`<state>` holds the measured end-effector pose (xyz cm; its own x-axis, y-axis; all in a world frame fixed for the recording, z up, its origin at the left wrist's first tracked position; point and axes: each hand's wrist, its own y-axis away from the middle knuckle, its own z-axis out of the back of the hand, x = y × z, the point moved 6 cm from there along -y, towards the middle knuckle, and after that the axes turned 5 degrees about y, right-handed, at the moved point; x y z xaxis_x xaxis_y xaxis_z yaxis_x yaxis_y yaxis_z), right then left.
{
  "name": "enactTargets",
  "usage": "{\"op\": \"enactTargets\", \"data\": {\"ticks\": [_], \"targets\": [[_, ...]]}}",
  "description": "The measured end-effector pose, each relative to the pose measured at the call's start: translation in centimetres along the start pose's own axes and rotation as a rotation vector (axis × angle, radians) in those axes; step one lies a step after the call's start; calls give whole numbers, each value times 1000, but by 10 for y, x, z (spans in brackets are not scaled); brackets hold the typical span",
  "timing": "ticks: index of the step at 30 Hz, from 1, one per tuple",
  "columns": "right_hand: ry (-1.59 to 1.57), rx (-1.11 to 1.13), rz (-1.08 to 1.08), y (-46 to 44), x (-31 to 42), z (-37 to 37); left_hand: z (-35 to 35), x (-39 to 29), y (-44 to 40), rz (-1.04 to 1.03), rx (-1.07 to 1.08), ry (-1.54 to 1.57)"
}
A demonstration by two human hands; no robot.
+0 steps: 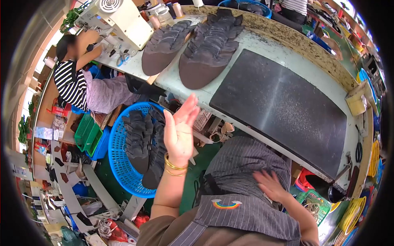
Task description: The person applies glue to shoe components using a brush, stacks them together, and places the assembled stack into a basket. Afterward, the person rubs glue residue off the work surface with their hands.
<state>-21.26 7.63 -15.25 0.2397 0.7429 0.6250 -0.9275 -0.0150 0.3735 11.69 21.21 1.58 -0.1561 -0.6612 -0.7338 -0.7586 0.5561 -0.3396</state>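
My left hand point(179, 133) is raised, palm showing and fingers stretched out, with nothing in it; two gold bangles circle the wrist. Just past its fingertips, on the workbench, lies a fanned stack of dark shoe-upper-like pieces point(205, 61), with a second similar stack point(164, 49) to its left. More dark pieces point(137, 143) fill a blue plastic basket point(116, 160) beside my left forearm. My right hand point(271, 185) rests with spread fingers against the striped apron point(246, 164) on my lap. A large black board point(283, 110) lies flat on the bench ahead of it.
The pale workbench point(254, 39) curves across the front. Thread spools point(177, 10) and a sewing machine point(123, 24) stand at its left end. A person in a striped top point(70, 82) sits there. Green crates point(88, 133) lie left; a green basket point(314, 205) sits right.
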Motion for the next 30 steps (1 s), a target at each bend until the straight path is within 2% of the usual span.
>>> {"op": "enactTargets", "data": {"ticks": [1,3,4,5,8,10,12,14,15,16,19,20,23,24,26,28,29,30], "targets": [[-8,-5,-165,35,-15,-5,11,-11,1,-60,0,-202],[112,-32,-412,94,-25,-21,33,-21,-4,-21,-106,-447],[-109,-103,-416,121,-47,-64,49,-22,-5,23,-200,-585],[-329,-173,-418,138,-66,-94,64,-22,-9,50,-273,-579],[-730,326,-691,124,16,-15,112,-23,-38,81,-403,-596],[-903,261,-325,93,59,79,138,-22,-69,92,-444,-631],[-1330,93,124,53,58,150,163,-22,-104,37,-463,-649],[-1610,-13,175,-17,80,214,188,-22,-143,-60,-483,-670],[-1305,-95,39,-58,85,236,202,-24,-162,-152,-508,-765],[-998,-171,-97,-101,85,255,212,-24,-178,-138,-555,-815],[-988,-251,-23,-261,80,298,266,-16,-228,-140,-565,-1275],[-979,-319,8,-313,83,316,262,-20,-238,-64,-584,-1417],[-637,-585,154,-471,75,359,295,-12,-270,62,-574,-1503],[-688,-584,81,-509,76,364,295,-14,-277,3,-563,-1554],[-911,-564,-1,-570,74,374,302,-13,-287,115,-557,-1198],[-1253,-499,-31,-613,74,372,292,-21,-290,170,-575,-1078],[-1347,-608,-72,-624,71,376,290,-26,-292,194,-587,-1019],[-1352,-620,-102,-627,74,379,294,-27,-296,275,-547,-911]]}}
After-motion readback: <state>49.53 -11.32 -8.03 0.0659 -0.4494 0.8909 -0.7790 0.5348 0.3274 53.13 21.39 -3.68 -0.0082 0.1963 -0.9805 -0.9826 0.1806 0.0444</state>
